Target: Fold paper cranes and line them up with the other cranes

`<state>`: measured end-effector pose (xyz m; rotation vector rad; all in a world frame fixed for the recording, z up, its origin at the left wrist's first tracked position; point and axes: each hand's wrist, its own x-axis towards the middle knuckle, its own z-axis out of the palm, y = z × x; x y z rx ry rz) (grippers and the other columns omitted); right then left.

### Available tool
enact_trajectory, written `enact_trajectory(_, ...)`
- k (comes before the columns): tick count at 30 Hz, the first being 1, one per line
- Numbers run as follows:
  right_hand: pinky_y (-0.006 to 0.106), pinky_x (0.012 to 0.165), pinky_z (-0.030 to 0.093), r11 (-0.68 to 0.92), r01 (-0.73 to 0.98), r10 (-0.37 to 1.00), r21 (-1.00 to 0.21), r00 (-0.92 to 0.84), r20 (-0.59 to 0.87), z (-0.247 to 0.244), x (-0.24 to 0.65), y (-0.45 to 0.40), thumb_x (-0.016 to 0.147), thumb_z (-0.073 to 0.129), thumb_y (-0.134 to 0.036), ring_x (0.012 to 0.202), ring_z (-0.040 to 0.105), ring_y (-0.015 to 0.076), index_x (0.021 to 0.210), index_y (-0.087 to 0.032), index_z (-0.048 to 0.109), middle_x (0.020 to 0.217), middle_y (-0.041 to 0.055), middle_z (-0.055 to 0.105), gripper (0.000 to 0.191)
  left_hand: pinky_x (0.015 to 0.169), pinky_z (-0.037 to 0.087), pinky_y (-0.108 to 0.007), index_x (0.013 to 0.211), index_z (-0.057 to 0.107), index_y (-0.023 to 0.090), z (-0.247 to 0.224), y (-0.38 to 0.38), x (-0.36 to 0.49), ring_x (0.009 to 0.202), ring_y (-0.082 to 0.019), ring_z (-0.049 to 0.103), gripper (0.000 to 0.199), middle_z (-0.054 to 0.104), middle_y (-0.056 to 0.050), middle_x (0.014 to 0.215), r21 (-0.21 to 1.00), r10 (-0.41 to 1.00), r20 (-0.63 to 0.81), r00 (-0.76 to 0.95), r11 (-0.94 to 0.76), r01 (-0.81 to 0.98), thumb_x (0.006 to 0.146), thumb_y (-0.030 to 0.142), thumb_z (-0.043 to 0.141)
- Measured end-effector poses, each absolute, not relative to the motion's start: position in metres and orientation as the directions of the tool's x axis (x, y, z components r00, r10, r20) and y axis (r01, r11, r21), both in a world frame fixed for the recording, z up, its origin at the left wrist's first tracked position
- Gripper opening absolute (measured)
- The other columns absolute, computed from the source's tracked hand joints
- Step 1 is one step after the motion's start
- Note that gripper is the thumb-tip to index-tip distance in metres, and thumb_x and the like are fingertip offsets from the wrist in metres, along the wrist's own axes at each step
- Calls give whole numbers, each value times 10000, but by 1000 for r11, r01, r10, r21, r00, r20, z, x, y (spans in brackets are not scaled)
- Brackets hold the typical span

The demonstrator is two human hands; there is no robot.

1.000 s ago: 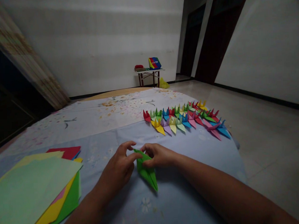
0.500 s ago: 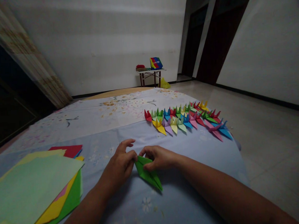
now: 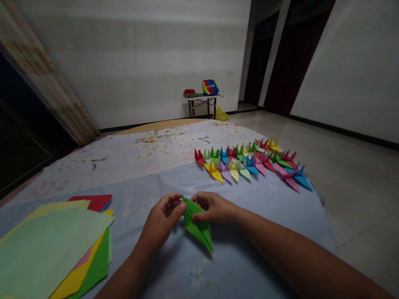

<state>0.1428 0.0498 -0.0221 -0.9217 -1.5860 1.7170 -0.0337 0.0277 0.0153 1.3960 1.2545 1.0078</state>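
Evidently, the right hand clasps a green paper between thumb and fingers, while the left hand pinches its upper edge. The folded piece slants over the worktop, lower point toward the person. Sheets lie stacked at left; cranes stand in rows beyond, rightward.

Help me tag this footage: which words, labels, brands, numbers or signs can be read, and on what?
No text can be read.
Box on the far table: pale lettering, too small and blurred to make out.
Green paper, sheets, cranes: no writing visible.
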Motion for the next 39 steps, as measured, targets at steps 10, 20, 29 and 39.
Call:
enact_trajectory(10,184,460,310,289,376,896,-880,-431,110,-16,134,35,654,620,-141,517,446,77,998,-196,542,592,-63,503,358,641,425,-259,810,696,188,20,16,-30,687,-194,616,189,684,-13,705,869,984,154,84,-176,463,753,295,551)
enact_trajectory(20,186,474,314,302,380,889,-874,-444,114,-14,131,30,655,624,-126,527,441,74,1052,-211,528,597,-67,486,417,628,436,-267,860,682,163,14,20,-31,667,-187,598,257,669,-20,710,858,985,172,33,-166,487,771,322,502)
enact_trajectory(29,202,522,387,-5,-19,845,-1000,-535,6,-24,137,47,659,677,-179,550,499,77,1072,-162,470,681,-42,529,462,634,440,-277,827,680,163,18,26,-31,639,-164,544,272,641,-15,674,953,988,94,126,-126,275,734,381,546)
enact_trajectory(39,268,631,441,-80,-93,799,-992,-602,-8,-21,136,42,627,745,-300,631,562,108,1067,-153,485,753,-1,578,531,545,394,-242,810,673,132,5,27,-33,550,-135,492,292,573,9,575,978,996,47,72,-60,198,731,396,576)
